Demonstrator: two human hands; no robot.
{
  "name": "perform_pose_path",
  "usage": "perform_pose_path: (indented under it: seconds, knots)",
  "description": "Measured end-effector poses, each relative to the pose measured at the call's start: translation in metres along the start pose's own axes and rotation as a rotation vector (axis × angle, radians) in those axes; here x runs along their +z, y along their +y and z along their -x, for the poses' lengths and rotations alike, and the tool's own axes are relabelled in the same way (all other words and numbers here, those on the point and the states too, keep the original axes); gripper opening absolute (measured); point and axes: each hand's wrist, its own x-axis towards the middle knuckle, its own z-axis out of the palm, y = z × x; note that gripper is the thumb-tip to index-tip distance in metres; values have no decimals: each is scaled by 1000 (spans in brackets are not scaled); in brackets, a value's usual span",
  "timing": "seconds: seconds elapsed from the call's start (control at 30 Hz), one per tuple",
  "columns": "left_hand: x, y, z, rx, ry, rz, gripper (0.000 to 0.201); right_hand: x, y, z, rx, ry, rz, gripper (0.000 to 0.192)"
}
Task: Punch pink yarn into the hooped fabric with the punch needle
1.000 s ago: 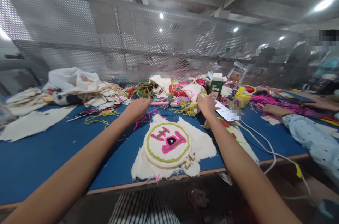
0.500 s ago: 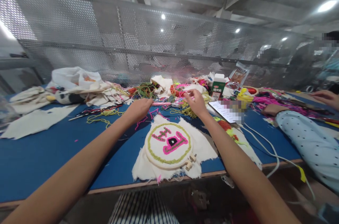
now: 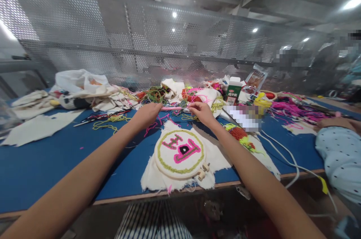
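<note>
Above the far side of the hoop, my left hand [image 3: 150,114] is closed around the handle of a pink punch needle [image 3: 172,108], held level and pointing right. At its tip my right hand [image 3: 201,113] pinches thumb and fingers together; whatever lies between them is too small to make out. Below both hands an embroidery hoop [image 3: 180,175] lies on the table, stretching white cloth [image 3: 217,158] with frayed edges. The cloth bears a yellow-green looped ring and pink and green figures, one with a black and white centre. Pink yarn [image 3: 150,129] trails under my left hand.
Tangled yarn [image 3: 155,96] and cloth scraps [image 3: 113,99] line the back of the blue table [image 3: 56,171]. A phone [image 3: 244,118], a green box [image 3: 233,90] and a white cable [image 3: 284,152] are on the right. A co-worker's dotted sleeve [image 3: 338,160] reaches in there.
My right hand has come down and left, onto the tip of the punch needle. My left hand has hardly moved. The co-worker's arm at right has drawn back to the right.
</note>
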Motion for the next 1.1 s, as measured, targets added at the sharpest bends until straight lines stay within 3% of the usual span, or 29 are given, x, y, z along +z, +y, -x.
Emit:
perform_pose_path:
  seconds: [0.37,0.57,0.87,1.1]
  knots:
    - [-1,-2,2,-29,-20,4,27,-8,-8,3,25,99,305,10]
    - [-1,-3,2,-53,-52,26,27,-11,-4,2,105,200,355,11]
    - [-3,-5,4,-70,-83,40,26,-17,3,-2,313,461,162,8]
    - [-6,-3,4,-74,-82,45,27,-9,3,-6,442,349,-170,12]
